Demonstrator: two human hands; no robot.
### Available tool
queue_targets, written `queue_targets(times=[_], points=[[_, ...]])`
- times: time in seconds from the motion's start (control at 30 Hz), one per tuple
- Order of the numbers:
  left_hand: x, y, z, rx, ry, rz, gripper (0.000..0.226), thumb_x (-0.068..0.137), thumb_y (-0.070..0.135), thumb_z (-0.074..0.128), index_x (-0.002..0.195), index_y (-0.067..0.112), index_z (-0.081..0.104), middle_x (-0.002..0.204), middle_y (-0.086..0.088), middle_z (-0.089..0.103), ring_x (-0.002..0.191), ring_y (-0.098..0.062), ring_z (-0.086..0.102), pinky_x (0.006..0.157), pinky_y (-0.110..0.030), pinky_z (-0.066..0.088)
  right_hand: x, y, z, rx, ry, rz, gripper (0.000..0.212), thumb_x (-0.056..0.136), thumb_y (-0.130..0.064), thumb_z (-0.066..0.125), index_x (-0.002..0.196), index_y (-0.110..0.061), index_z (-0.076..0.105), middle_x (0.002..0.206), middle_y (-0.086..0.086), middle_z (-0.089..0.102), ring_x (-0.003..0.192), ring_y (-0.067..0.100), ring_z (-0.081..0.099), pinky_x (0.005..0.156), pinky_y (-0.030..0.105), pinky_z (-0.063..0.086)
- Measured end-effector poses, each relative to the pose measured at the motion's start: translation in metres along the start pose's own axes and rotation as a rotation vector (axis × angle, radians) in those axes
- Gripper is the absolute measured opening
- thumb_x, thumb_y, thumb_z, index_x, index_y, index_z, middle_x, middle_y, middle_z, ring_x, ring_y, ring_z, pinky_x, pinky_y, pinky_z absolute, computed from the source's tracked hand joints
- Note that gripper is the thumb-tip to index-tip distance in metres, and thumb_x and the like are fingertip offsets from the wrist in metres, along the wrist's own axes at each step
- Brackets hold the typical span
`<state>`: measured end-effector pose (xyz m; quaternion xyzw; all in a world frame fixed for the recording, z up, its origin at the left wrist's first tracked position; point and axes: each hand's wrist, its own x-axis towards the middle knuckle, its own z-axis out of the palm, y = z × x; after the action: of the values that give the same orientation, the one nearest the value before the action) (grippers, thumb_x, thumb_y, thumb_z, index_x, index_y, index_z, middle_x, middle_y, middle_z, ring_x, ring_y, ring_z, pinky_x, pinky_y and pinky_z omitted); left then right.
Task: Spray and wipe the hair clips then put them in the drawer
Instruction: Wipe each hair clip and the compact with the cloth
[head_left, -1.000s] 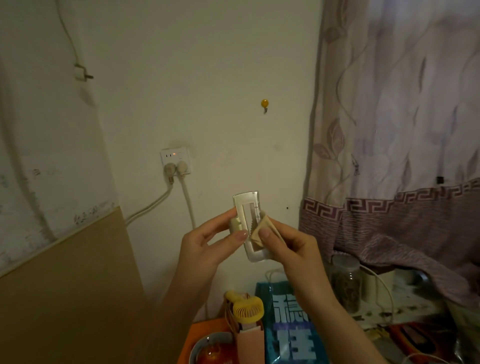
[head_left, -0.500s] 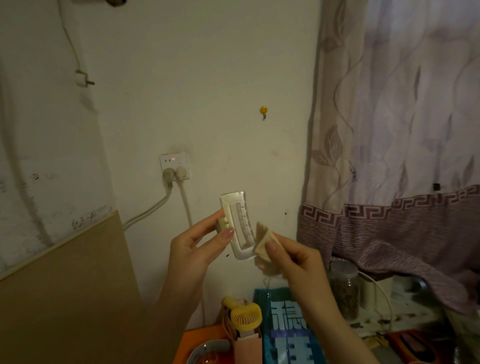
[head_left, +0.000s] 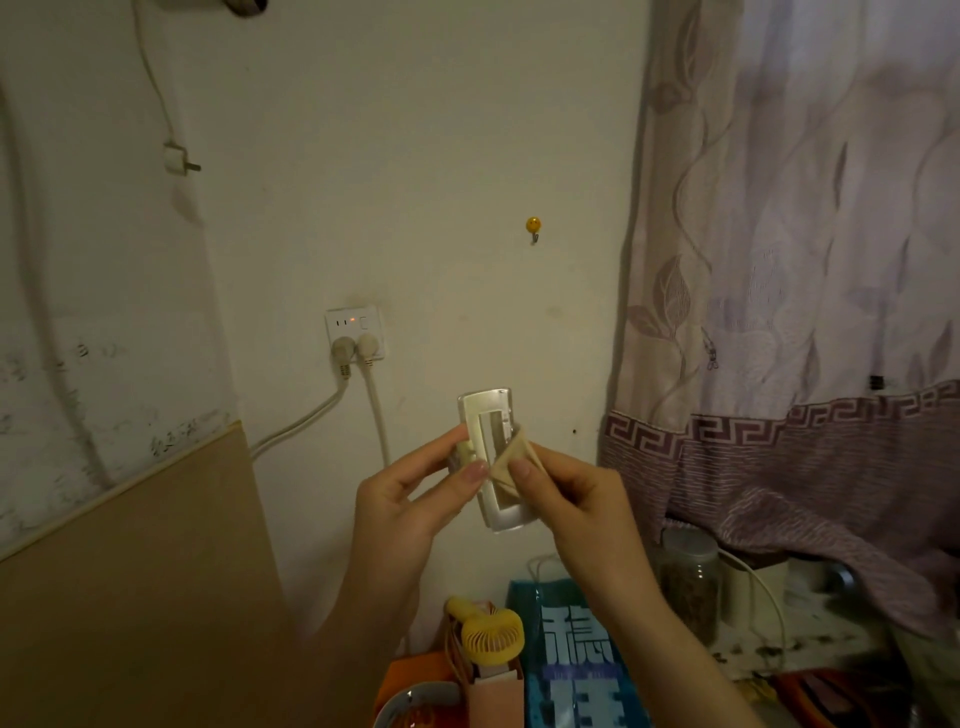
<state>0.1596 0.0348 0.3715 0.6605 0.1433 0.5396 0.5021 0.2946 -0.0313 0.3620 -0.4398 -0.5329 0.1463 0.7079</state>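
A white rectangular hair clip (head_left: 491, 415) with an open middle is held upright at chest height in front of the wall. My left hand (head_left: 410, 493) pinches its left side between thumb and fingers. My right hand (head_left: 576, 499) pinches a small folded beige cloth (head_left: 511, 460) and presses it against the clip's right edge and middle. No spray bottle or drawer shows in the head view.
Below the hands lie a yellow handheld fan (head_left: 491, 636), a blue printed bag (head_left: 571, 660), an orange surface (head_left: 410, 680) and a bowl rim (head_left: 415, 699). A jar (head_left: 688, 587) stands by the curtain (head_left: 789, 312) on the right. A wall socket (head_left: 354, 332) with cables sits behind; a brown board (head_left: 130, 587) fills the left.
The cloth in my right hand came off the clip half a second ago and now lies on it again. The clip was tilted then and stands upright now.
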Motion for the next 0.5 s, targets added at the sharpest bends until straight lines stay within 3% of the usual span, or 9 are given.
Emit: queue_targets(times=[0.2, 0.37, 0.5], points=[[0.002, -0.002, -0.004, -0.021, 0.017, 0.007, 0.039, 0.067, 0.03, 0.071, 0.106, 0.033, 0.073, 0.111, 0.0, 0.072, 0.111, -0.02, 0.064, 0.095, -0.043, 0.049, -0.014, 0.009, -0.001, -0.028, -0.021, 0.058, 0.022, 0.09, -0.012, 0.059, 0.108, -0.016, 0.071, 0.088, 0.003, 0.075, 0.082, 0.021, 0.07, 0.071, 0.026, 0.057], [0.002, -0.002, -0.004, -0.007, -0.001, 0.001, 0.036, 0.069, 0.032, 0.07, 0.105, 0.038, 0.073, 0.11, 0.003, 0.072, 0.11, -0.018, 0.065, 0.09, -0.037, 0.05, -0.022, 0.012, -0.005, -0.013, -0.025, 0.125, 0.02, 0.09, -0.013, 0.058, 0.104, -0.017, 0.072, 0.089, 0.006, 0.075, 0.083, 0.026, 0.07, 0.077, 0.041, 0.059], [0.002, -0.003, -0.005, -0.005, -0.021, -0.031, 0.038, 0.065, 0.037, 0.071, 0.102, 0.04, 0.073, 0.111, 0.003, 0.072, 0.109, -0.017, 0.065, 0.088, -0.035, 0.051, -0.021, 0.009, -0.011, -0.012, -0.019, 0.125, 0.024, 0.082, -0.03, 0.059, 0.095, -0.018, 0.075, 0.084, 0.014, 0.074, 0.081, 0.035, 0.069, 0.075, 0.048, 0.056]])
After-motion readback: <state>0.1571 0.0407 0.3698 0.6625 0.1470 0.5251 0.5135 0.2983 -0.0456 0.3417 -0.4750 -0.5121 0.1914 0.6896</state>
